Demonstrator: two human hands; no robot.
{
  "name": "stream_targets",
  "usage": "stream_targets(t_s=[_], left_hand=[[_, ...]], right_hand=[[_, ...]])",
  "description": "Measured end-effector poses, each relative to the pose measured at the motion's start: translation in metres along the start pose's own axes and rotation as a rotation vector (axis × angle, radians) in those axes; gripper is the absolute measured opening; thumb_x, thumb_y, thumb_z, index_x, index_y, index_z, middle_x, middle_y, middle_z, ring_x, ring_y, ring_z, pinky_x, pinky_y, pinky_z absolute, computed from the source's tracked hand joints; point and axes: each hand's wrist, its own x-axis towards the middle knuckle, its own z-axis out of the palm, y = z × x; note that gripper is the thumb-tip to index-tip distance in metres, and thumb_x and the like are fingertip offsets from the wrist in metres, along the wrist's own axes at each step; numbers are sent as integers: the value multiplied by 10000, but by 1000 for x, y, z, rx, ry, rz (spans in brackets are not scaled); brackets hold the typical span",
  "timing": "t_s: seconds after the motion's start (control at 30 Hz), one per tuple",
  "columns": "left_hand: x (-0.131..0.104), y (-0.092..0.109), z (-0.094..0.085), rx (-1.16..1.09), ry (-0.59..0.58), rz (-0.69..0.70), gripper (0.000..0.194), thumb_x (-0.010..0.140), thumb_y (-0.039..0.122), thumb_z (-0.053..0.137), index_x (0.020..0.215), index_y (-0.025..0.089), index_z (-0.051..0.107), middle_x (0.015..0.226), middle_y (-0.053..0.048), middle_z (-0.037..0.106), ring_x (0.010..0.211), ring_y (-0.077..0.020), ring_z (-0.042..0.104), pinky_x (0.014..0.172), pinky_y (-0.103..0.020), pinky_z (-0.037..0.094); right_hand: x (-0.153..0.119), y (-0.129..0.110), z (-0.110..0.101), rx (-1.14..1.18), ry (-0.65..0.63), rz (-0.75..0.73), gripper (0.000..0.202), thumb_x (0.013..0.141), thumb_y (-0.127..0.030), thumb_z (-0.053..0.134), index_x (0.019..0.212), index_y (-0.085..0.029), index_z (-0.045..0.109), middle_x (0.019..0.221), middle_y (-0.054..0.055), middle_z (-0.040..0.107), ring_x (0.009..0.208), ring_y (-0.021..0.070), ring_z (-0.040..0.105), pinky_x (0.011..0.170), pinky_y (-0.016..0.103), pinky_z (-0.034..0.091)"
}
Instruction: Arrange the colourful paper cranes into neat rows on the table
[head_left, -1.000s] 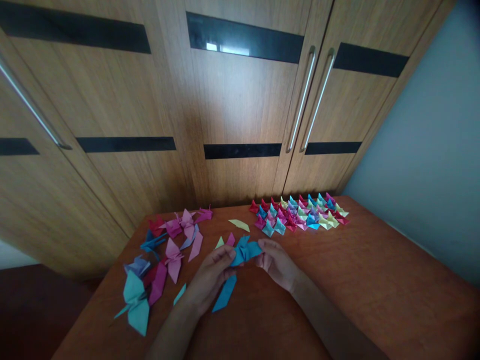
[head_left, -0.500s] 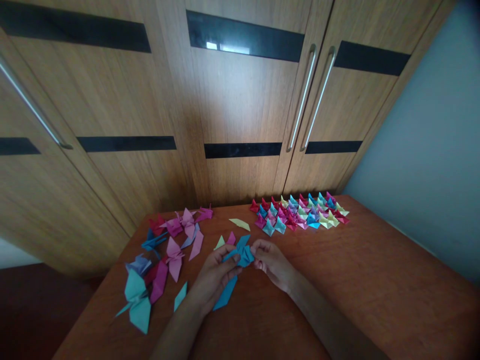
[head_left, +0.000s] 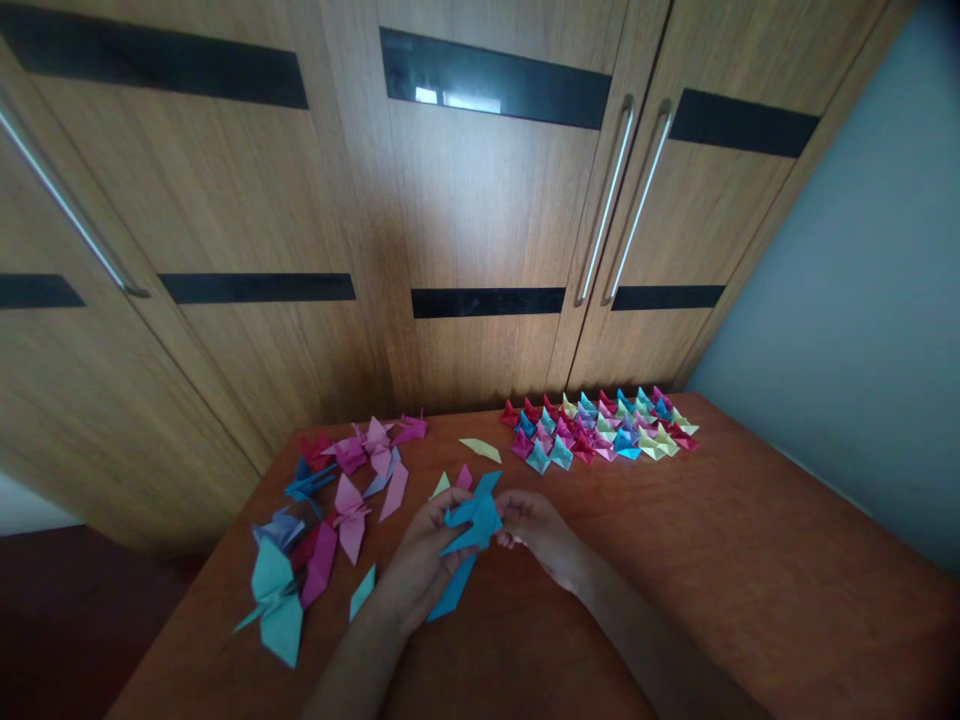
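Between my two hands, just above the worktop (head_left: 675,570), sits the blue folded paper (head_left: 480,520). It lies ahead and to the right of my left hand (head_left: 420,562), and to the left of my right hand (head_left: 538,528). Neither hand is nearer, since both touch it: my left is clamped on its left part, thumb and fingers about it, and my right pinches its right edge, though the exact contact there is partly hidden. I judge that this right edge, where my right fingertips meet the folds, is the relation that counts.

As for which way it points, one flap rises away from me and leans a little right; another slants back towards my left thumb. I read its long axis as running from near left to far right. The loose blue strip (head_left: 456,592), partly under my left hand, slants much the same way.
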Motion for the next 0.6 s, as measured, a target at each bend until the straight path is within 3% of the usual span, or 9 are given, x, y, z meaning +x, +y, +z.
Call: stream_targets(t_s=[0.1,0.2,0.33,0.43,0.6], left_hand=[[1,2,1,89,73,-14,153,698,247,744,772,167,637,746,-13,642,641,-105,555,583,-189,420],[4,0,0,260,221,6,184,673,297,751,734,160,644,614,23,595,521,-77,481,500,-172,343],[8,-2,-1,450,365,75,185,666,313,743,702,157,649,574,28,581,506,-89,470,497,-186,334],[8,-1,0,473,354,92,187,660,316,745,688,157,650,601,12,603,544,-115,512,516,-198,360],[6,0,0,342,212,43,184,696,308,735,720,153,638,646,7,605,593,-113,542,572,-202,413]], right_hand=[[-1,-4,-3,66,67,-61,174,791,-339,620,777,-166,625,663,-2,603,573,90,515,530,197,361],[-4,-12,-6,19,135,-170,267,834,-441,569,839,-182,633,760,23,619,640,114,535,542,209,390],[-9,-19,-2,-120,80,-274,375,790,-528,604,1002,-222,640,955,51,633,803,169,572,582,235,438],[-8,-18,1,-165,132,-255,327,725,-454,707,962,-233,665,960,39,644,803,169,580,570,227,439],[-2,-10,-2,20,199,-132,229,741,-400,715,802,-182,688,668,-3,620,565,93,523,522,204,396]])
